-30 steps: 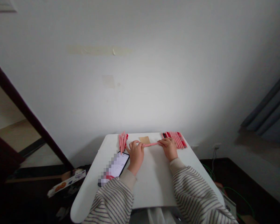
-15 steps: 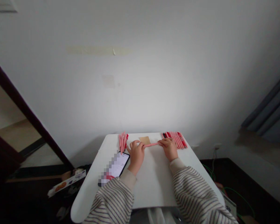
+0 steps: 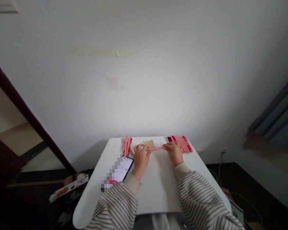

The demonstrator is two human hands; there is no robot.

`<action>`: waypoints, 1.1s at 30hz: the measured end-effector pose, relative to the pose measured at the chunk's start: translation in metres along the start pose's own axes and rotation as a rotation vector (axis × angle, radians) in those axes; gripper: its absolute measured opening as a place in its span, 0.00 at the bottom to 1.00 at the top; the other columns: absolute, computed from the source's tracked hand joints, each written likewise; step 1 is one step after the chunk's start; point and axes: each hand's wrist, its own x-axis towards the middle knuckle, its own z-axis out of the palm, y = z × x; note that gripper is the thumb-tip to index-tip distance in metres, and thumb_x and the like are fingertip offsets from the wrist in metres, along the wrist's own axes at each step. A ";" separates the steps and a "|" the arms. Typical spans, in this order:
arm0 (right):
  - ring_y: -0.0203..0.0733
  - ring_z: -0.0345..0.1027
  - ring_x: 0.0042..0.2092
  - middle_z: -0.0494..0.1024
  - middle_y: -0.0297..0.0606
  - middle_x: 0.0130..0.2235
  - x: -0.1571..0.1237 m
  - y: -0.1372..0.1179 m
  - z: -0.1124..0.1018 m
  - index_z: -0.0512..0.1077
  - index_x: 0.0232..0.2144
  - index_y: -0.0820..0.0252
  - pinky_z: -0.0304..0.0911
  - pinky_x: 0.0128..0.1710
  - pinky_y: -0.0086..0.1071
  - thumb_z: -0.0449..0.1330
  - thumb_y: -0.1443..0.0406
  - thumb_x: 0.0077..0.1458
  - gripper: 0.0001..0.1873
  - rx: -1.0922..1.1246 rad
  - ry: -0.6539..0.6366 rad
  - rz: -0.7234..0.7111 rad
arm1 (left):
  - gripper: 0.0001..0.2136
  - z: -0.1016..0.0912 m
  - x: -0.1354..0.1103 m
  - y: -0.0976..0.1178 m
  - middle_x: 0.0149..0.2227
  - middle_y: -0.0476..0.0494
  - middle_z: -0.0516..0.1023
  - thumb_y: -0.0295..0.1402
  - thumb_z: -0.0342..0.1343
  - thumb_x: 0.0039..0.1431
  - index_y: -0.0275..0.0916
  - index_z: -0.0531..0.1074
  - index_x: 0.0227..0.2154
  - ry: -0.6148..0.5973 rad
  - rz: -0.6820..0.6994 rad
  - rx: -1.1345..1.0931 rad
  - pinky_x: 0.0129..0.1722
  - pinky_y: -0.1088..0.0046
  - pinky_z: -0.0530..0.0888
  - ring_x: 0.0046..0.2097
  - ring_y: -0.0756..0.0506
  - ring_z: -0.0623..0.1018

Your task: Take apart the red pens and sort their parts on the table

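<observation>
A slim pink pen lies crosswise between my hands, over the far half of the white table. My left hand is closed on its left end, and my right hand pinches the other end. Just behind the pen is a small tan paper square, partly covered by my left fingers. Beyond my right hand sits a row of pink and red pens, with a black tip among them. A smaller bunch of pink pens rests left of my left hand.
A phone with a lit screen lies on the left of the table, below the smaller bunch. The white wall rises right behind the table's far edge. Green cables run along the floor at right.
My left fingers have shifted very slightly on the pen. Both hands keep their hold, and the pens and phone lie in the same places.
</observation>
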 end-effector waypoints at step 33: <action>0.48 0.56 0.46 0.79 0.36 0.41 0.001 0.008 0.001 0.80 0.36 0.49 0.44 0.44 0.39 0.55 0.59 0.59 0.12 -0.019 0.058 0.142 | 0.13 0.004 0.003 -0.003 0.49 0.42 0.72 0.34 0.45 0.62 0.41 0.75 0.36 -0.040 -0.100 0.113 0.53 0.52 0.60 0.52 0.40 0.67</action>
